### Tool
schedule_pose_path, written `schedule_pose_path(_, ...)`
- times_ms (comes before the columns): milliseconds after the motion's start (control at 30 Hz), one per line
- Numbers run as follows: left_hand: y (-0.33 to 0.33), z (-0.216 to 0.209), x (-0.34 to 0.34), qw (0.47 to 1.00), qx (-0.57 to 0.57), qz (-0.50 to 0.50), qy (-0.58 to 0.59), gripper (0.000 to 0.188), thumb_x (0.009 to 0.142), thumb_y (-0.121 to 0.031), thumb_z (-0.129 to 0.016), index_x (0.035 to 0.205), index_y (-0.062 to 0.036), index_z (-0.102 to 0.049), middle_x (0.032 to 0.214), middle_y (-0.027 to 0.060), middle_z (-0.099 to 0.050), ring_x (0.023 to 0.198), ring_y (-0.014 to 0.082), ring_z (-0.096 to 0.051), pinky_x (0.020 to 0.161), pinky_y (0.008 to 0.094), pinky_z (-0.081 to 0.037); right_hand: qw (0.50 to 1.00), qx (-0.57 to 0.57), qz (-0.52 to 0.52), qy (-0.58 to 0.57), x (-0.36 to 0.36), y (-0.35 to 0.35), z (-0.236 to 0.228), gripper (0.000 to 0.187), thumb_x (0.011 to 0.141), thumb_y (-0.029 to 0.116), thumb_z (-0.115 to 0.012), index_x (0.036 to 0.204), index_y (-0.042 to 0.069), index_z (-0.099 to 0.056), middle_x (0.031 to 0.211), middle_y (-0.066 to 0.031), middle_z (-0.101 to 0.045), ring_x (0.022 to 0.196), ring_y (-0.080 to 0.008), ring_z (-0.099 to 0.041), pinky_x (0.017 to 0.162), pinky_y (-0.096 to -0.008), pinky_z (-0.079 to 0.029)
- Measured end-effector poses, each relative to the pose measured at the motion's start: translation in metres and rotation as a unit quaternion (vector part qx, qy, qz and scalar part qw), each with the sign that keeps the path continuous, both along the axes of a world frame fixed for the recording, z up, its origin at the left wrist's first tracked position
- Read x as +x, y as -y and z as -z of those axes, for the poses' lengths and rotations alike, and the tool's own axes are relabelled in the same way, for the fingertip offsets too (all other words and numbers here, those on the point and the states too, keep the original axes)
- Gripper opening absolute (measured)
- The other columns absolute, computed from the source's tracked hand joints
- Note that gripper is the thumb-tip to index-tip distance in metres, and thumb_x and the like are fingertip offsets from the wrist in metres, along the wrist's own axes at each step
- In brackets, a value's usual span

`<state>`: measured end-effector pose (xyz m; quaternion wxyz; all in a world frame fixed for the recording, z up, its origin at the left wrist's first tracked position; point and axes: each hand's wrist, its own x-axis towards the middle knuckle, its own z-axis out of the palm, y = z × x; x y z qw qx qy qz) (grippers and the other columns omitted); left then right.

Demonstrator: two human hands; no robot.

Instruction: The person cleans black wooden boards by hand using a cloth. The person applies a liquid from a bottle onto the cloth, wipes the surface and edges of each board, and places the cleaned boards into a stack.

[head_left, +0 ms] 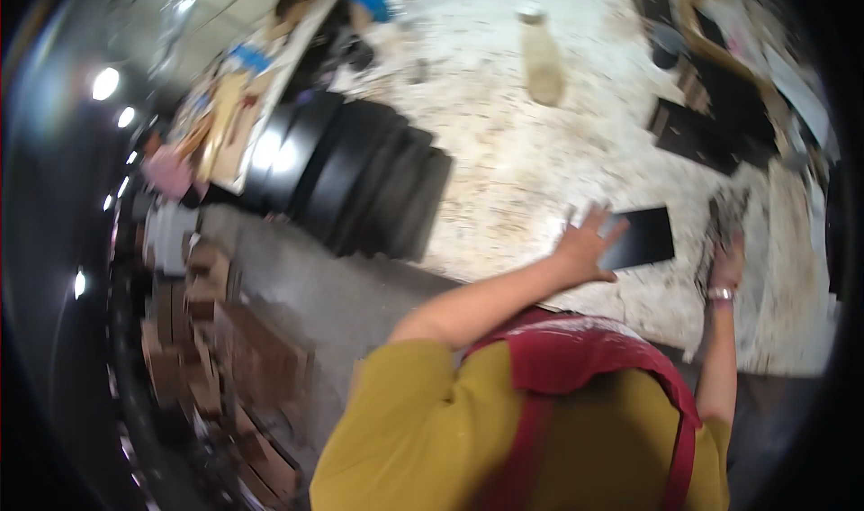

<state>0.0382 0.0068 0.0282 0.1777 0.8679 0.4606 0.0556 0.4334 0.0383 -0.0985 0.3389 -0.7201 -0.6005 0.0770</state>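
A flat black rectangular panel [643,237] lies on the white, stained worktop near its front edge. My left hand [583,248] is at the panel's left end, its fingers spread, some of them over or against that edge. To the right of the panel, my right hand [727,263] is low over the worktop, with a bracelet at the wrist. Its fingers close on a crumpled, dark-blotched rag [727,212]; blur hides how the fingertips lie.
Curved black panels [351,173] are stacked at the left. A bottle with pale contents [542,65] is at the far middle. Dark flat pieces [697,137] lie at the far right. Cardboard boxes [256,353] stand on the floor at the left.
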Motion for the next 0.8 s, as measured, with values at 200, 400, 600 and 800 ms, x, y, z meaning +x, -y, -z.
schedule_pose_path(200,0.027,-0.027,-0.036,0.989,0.061,-0.078,0.109,0.076,0.067,-0.047,-0.074,0.131,-0.0129,-0.051,0.136,0.0253,-0.037,0.126,0.0419,-0.039,0.100,0.0600,-0.029,1.000,-0.006,0.012,0.000,-0.012,-0.006,-0.009,0.045,0.086,0.013,-0.064,0.125,-0.005,-0.051,0.126,-0.0234,-0.054,0.118,-0.0380,-0.050,0.103,-0.0417,-0.038)
schedule_pose_path(400,0.055,-0.218,-0.168,0.938,0.212,-0.257,0.092,0.064,0.064,-0.025,-0.079,0.122,-0.0055,-0.058,0.129,0.0185,-0.053,0.119,0.0341,-0.052,0.100,0.0415,-0.041,0.999,-0.041,0.008,-0.015,0.028,-0.010,0.031,0.042,0.094,0.020,-0.054,0.129,-0.003,-0.046,0.135,-0.0178,-0.047,0.129,-0.0281,-0.042,0.106,-0.0409,-0.037)
schedule_pose_path(600,0.067,-0.237,-0.273,0.891,0.202,-0.406,-0.003,0.052,0.077,-0.028,-0.072,0.121,-0.0046,-0.058,0.121,0.0161,-0.057,0.111,0.0295,-0.055,0.097,0.0345,-0.041,0.999,0.044,-0.005,-0.013,-0.003,-0.008,0.016,0.040,0.085,0.018,-0.064,0.117,-0.004,-0.056,0.120,-0.0227,-0.057,0.115,-0.0383,-0.052,0.098,-0.0406,-0.040)
schedule_pose_path(800,0.031,-0.230,-0.232,0.887,0.316,-0.293,-0.164,0.046,0.082,-0.026,-0.070,0.124,-0.0097,-0.059,0.138,0.0181,-0.045,0.125,0.0376,-0.043,0.102,0.0422,-0.037,0.992,-0.077,0.048,0.092,-0.029,0.017,-0.048,0.051,0.086,0.028,-0.063,0.125,-0.004,-0.053,0.131,-0.0219,-0.052,0.124,-0.0368,-0.046,0.106,-0.0399,-0.034)
